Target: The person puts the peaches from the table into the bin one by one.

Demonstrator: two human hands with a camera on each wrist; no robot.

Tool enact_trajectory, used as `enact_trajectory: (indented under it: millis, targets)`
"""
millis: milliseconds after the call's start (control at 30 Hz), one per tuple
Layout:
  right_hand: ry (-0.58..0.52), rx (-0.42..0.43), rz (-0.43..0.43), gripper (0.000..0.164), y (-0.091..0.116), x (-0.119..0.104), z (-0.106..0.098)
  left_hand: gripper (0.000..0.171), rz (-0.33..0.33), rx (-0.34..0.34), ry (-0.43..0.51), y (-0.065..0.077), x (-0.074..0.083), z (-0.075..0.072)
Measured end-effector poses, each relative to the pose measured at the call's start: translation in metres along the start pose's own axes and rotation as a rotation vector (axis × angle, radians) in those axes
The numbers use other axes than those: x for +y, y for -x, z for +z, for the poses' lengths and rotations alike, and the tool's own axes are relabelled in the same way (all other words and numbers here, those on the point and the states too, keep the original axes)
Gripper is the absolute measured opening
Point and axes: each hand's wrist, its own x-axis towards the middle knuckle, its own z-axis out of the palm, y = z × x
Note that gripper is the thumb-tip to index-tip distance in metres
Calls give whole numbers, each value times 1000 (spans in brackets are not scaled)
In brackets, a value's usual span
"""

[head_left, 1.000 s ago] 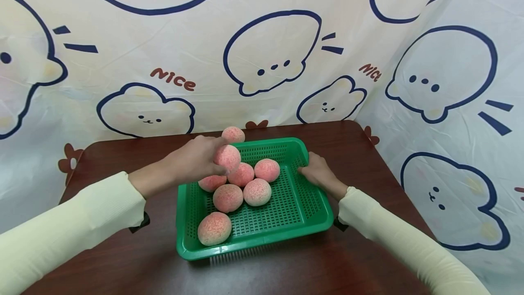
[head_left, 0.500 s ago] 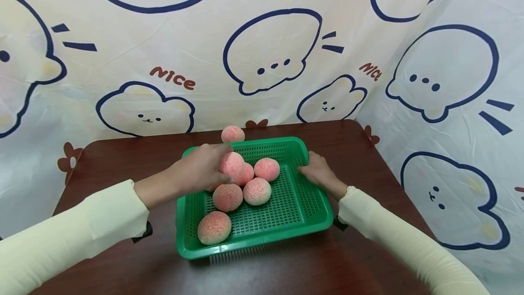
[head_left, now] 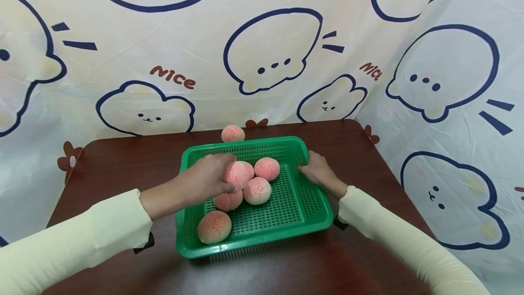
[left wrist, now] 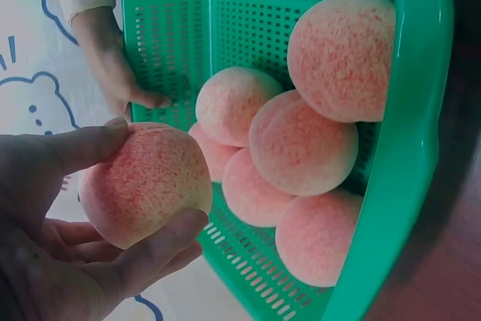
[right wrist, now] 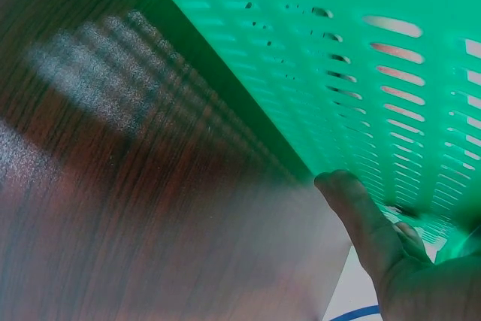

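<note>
My left hand (head_left: 206, 177) holds a pink speckled peach (head_left: 236, 176) over the left part of a green perforated plastic basket (head_left: 282, 206). In the left wrist view, thumb and fingers wrap round the held peach (left wrist: 154, 186) from both sides. Several more peaches lie in the basket, among them one at the front left corner (head_left: 214, 227) and a pale one (head_left: 257, 190) near the middle. My right hand (head_left: 323, 174) grips the basket's right side, its thumb over the rim. The right wrist view shows fingers (right wrist: 361, 219) against the basket's outer wall.
One peach (head_left: 233, 134) stands behind the basket near the far edge of the dark wooden table (head_left: 135, 163). A cartoon-printed cloth (head_left: 254, 113) hangs behind the table and along its right side.
My left hand has carried its peach a little to the right and nearer, over the peaches in the basket. The right hand and the basket have stayed in place.
</note>
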Motion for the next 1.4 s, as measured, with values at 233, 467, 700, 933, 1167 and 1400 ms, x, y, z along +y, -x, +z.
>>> enact_trajectory:
  millis: [233,467,700,933,1167,1400]
  targets:
    - [4,-4,6,43,0,0,1,65,20,5,30,3,2,11]
    - [18,-1,2,44,0,0,0,69,34,-3,3,5,7,20]
    - [5,0,-1,42,1,1,1,71,36,-16,35,7,11,23]
    - [-6,-2,2,43,0,0,0,74,39,-16,18,12,17,30]
    - [4,4,-6,39,-1,2,1,71,67,8,-9,15,19,37]
    - [3,6,-8,42,-1,1,0,53,93,39,-35,17,18,44]
